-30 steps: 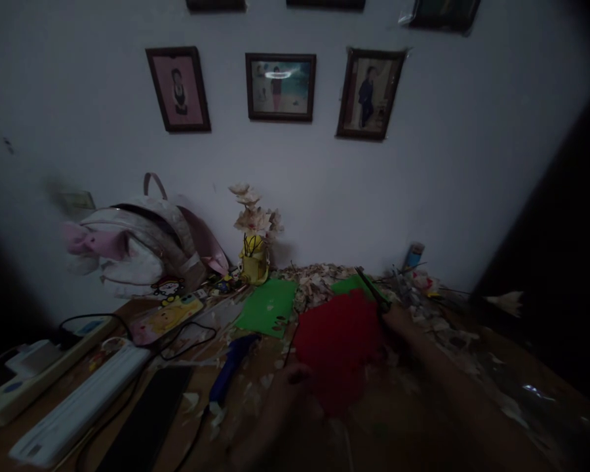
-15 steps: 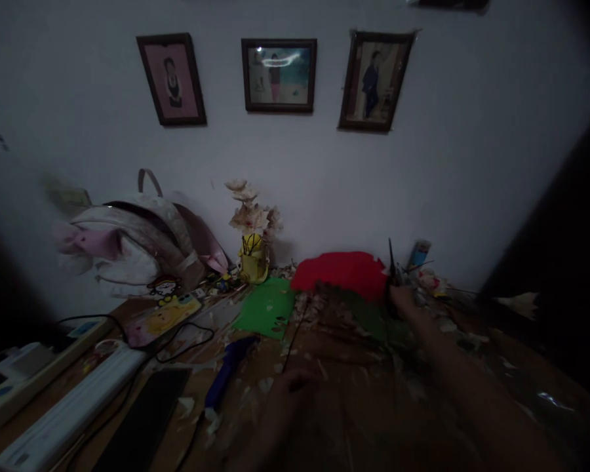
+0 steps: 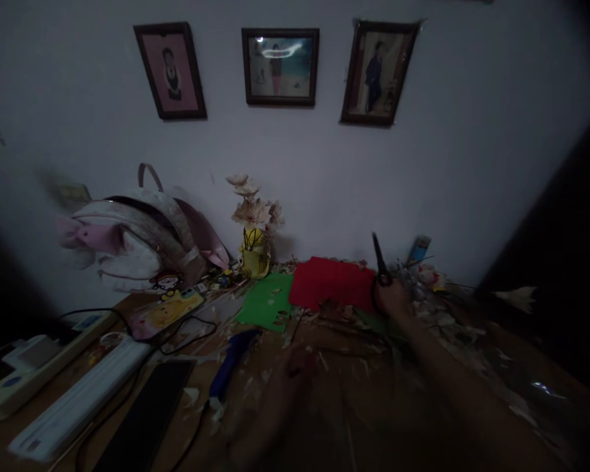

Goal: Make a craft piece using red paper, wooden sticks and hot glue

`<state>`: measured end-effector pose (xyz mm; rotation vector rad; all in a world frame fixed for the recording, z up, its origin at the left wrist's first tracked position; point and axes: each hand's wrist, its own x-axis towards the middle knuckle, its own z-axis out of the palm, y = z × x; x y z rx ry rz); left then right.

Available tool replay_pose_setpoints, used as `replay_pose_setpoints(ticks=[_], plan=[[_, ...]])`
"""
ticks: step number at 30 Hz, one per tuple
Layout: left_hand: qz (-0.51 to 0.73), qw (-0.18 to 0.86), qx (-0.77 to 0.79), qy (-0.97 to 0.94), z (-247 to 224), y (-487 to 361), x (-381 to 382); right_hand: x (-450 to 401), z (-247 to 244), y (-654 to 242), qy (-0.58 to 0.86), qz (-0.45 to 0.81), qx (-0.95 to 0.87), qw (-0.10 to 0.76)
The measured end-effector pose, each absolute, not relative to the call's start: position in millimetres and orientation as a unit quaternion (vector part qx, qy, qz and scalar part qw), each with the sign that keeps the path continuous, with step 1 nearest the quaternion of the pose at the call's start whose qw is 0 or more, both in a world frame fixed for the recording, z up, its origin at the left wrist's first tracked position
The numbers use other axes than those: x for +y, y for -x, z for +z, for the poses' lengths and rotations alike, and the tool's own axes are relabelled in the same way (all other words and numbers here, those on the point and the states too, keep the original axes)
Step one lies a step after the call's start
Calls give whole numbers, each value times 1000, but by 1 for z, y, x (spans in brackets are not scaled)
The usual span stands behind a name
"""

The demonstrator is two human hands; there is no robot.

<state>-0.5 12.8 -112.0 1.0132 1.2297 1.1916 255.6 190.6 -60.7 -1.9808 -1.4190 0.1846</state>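
Note:
My right hand (image 3: 393,296) is shut on a pair of black-handled scissors (image 3: 381,269), whose blades point up and away from me. Just left of them, a sheet of red paper (image 3: 332,283) lies flat at the back of the table. My left hand (image 3: 295,370) is dim and blurred above the wooden tabletop (image 3: 354,400), with its fingers bunched. Whether it holds anything is hidden. A sheet of green paper (image 3: 265,303) lies left of the red one, and a darker green piece (image 3: 373,321) lies under my right wrist.
Paper scraps and thin sticks litter the table. A yellow vase of pale paper flowers (image 3: 253,249) and a backpack (image 3: 137,242) stand by the wall. A blue-handled tool (image 3: 231,366), black tablet (image 3: 147,413), and power strip (image 3: 44,367) lie to the left.
The red paper went from being held up in front of me to lying flat at the back of the table. The scissors have tilted, and my view has shifted slightly downward.

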Motion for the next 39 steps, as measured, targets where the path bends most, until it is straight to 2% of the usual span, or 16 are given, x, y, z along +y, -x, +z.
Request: replay_pose_setpoints(ticks=[7,13,22,25,30,31,33,36,39], plan=[[508,561,517,-401,-134,0,20,168,-58,-177,619,152,-736,228],[511,567,498,-411,-122,-1,17,164,-94,-106,602,193,-750,196],[492,569,512,-415,-110,0,14,161,-99,-100,592,172,-736,279],[505,567,503,-413,-116,3,17,130,-99,-118,570,225,-723,319],[515,553,495,-429,-126,0,20,59,-107,-152,516,354,-702,341],[514,551,494,-434,-127,-3,20,48,-108,-157,502,420,-672,346],[514,548,488,-444,-125,-12,19,32,-109,-164,487,473,-637,365],[507,544,477,-468,-119,-24,21,25,-113,-170,496,446,-632,394],[503,542,478,-474,-116,-26,25,31,-123,-178,497,432,-646,387]])
